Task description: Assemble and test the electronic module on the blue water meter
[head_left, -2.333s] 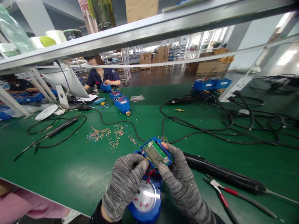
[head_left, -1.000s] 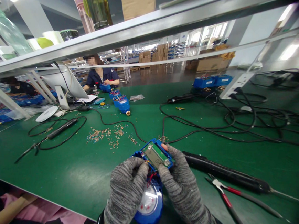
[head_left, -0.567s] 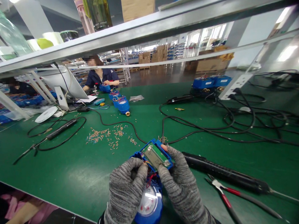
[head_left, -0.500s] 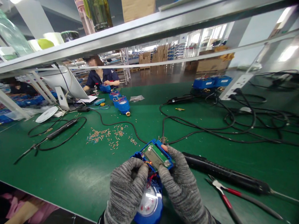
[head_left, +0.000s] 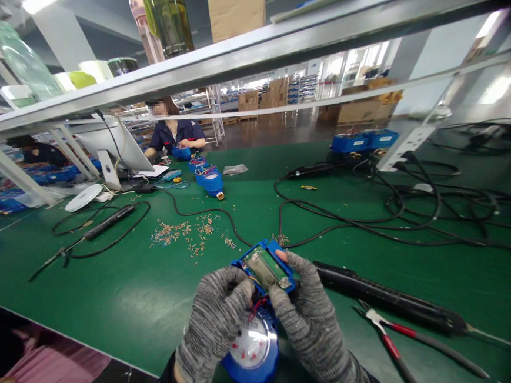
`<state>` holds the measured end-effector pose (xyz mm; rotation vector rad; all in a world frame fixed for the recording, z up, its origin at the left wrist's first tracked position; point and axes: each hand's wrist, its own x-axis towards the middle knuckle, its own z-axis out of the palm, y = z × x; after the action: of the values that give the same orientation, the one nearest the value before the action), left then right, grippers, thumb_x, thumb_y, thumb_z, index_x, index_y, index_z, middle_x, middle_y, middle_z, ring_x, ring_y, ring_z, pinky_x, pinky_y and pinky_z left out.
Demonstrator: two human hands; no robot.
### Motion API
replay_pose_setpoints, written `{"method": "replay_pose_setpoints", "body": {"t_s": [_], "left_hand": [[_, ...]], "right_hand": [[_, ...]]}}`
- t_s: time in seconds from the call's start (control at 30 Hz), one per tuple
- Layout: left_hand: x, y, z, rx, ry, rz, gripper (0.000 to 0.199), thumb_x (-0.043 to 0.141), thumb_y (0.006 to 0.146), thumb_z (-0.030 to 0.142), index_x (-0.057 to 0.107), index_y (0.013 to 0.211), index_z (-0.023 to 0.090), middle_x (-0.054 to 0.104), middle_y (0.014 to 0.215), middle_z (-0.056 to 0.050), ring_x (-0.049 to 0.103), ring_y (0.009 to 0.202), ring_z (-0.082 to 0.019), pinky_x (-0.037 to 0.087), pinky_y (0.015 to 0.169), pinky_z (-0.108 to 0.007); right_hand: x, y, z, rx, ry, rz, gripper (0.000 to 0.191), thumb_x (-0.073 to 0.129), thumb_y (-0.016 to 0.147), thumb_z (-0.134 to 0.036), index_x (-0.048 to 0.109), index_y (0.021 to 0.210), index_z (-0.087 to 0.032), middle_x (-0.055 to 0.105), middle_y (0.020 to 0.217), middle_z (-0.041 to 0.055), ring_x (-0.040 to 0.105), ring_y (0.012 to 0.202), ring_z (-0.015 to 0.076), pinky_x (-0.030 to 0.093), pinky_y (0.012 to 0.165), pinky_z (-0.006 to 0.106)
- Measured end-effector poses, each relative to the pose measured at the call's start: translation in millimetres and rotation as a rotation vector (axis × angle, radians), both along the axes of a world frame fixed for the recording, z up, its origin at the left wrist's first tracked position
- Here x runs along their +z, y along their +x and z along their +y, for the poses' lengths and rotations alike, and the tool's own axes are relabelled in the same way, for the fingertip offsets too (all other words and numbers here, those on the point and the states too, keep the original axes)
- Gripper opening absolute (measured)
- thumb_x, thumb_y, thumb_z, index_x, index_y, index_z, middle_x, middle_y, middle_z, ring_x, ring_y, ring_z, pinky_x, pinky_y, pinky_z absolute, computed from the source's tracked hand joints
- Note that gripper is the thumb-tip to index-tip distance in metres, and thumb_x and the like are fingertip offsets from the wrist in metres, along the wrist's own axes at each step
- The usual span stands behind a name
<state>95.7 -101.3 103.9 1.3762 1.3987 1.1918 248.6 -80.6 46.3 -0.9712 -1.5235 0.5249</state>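
Near the bench's front edge, both hands are still gripping closed: left hand (head_left: pixel 217 321) steadying the blue meter (head_left: pixel 250 354), right hand (head_left: pixel 308 323) keeps pinching its display module (head_left: pixel 267 267), barely shifted.

A single head-worn camera looks forward and down across the green table (head_left: pixel 126 290) from its near edge. The left hand (head_left: pixel 213 324) and right hand (head_left: pixel 308 323) sit at the bottom centre, close to the lens, with the blue meter (head_left: pixel 253 357) between them. The table recedes to the far side, where a seated person (head_left: pixel 173 133) faces the camera. A metal shelf (head_left: pixel 245 56) crosses the upper frame overhead. No second view exists.
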Motion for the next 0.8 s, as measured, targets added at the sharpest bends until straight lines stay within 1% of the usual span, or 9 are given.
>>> {"method": "replay_pose_setpoints", "body": {"t_s": [0.1,0.17,0.27,0.33,0.47,0.53,0.6,0.7,0.8], "left_hand": [[1.9,-3.5,-0.7,-0.068,-0.031,-0.004,0.025,0.064,0.085,0.036,0.066,0.072,0.015,0.063,0.068,-0.001,0.057,0.065,-0.013,0.046,0.061,-0.025],[1.5,-3.3,-2.0,-0.075,-0.013,0.019,0.025,0.063,0.087,0.035,0.067,0.074,0.015,0.065,0.070,-0.002,0.059,0.066,-0.014,0.047,0.063,-0.026],[-1.7,-1.0,-3.7,-0.023,0.043,0.050,0.021,0.062,0.088,0.033,0.069,0.080,0.015,0.071,0.079,-0.004,0.063,0.074,-0.016,0.050,0.070,-0.028],[-3.8,0.6,-4.6,-0.008,0.058,0.043,0.020,0.063,0.088,0.033,0.069,0.081,0.016,0.072,0.082,-0.005,0.065,0.076,-0.017,0.052,0.072,-0.029],[-6.2,4.2,-7.1,-0.024,0.065,0.060,0.020,0.063,0.088,0.033,0.071,0.080,0.017,0.074,0.079,-0.005,0.067,0.073,-0.018,0.055,0.069,-0.029],[-8.1,6.8,-8.7,0.012,0.089,0.105,0.019,0.064,0.087,0.033,0.072,0.079,0.018,0.074,0.077,-0.005,0.068,0.072,-0.019,0.056,0.065,-0.028],[-10.1,9.7,-10.2,0.059,0.120,0.155,0.017,0.064,0.086,0.032,0.073,0.080,0.020,0.075,0.079,-0.005,0.070,0.073,-0.019,0.058,0.065,-0.029],[-11.4,13.3,-11.6,0.086,0.136,0.216,0.016,0.062,0.087,0.032,0.073,0.082,0.020,0.076,0.083,-0.006,0.072,0.076,-0.021,0.060,0.069,-0.031],[-11.2,15.0,-12.9,0.111,0.153,0.283,0.016,0.060,0.087,0.030,0.073,0.083,0.020,0.077,0.084,-0.007,0.073,0.078,-0.022,0.061,0.072,-0.035]], "right_hand": [[-1.0,1.5,1.3,0.069,-0.037,0.071,0.041,0.054,0.094,-0.029,0.047,0.134,-0.035,0.059,0.129,0.0071,0.061,0.116,0.0251,0.051,0.100,0.049],[-2.1,1.6,1.3,0.091,-0.061,0.105,0.041,0.055,0.094,-0.030,0.047,0.134,-0.034,0.059,0.130,0.0080,0.061,0.117,0.0253,0.051,0.100,0.049],[-3.0,0.7,1.2,0.113,-0.095,0.131,0.043,0.056,0.093,-0.031,0.046,0.135,-0.033,0.058,0.131,0.0095,0.060,0.118,0.0270,0.049,0.101,0.052],[-2.3,0.5,2.2,0.128,-0.108,0.143,0.044,0.058,0.091,-0.030,0.046,0.134,-0.033,0.058,0.130,0.0094,0.061,0.116,0.0278,0.048,0.101,0.054],[1.7,4.4,7.3,0.105,-0.102,0.138,0.046,0.063,0.083,-0.024,0.049,0.126,-0.031,0.060,0.121,0.0075,0.063,0.110,0.0281,0.048,0.098,0.056],[3.5,7.2,9.8,0.113,-0.110,0.133,0.047,0.064,0.080,-0.023,0.049,0.124,-0.031,0.061,0.118,0.0069,0.064,0.108,0.0285,0.049,0.097,0.055],[4.5,9.1,11.2,0.124,-0.120,0.129,0.048,0.064,0.078,-0.023,0.050,0.123,-0.031,0.061,0.117,0.0067,0.064,0.107,0.0290,0.050,0.095,0.055],[5.3,10.3,11.3,0.132,-0.139,0.129,0.049,0.063,0.079,-0.025,0.050,0.126,-0.031,0.061,0.123,0.0082,0.064,0.109,0.0306,0.051,0.094,0.057],[7.6,11.7,10.6,0.178,-0.192,0.129,0.051,0.063,0.080,-0.028,0.050,0.130,-0.031,0.061,0.127,0.0095,0.064,0.112,0.0324,0.050,0.095,0.060]]}}
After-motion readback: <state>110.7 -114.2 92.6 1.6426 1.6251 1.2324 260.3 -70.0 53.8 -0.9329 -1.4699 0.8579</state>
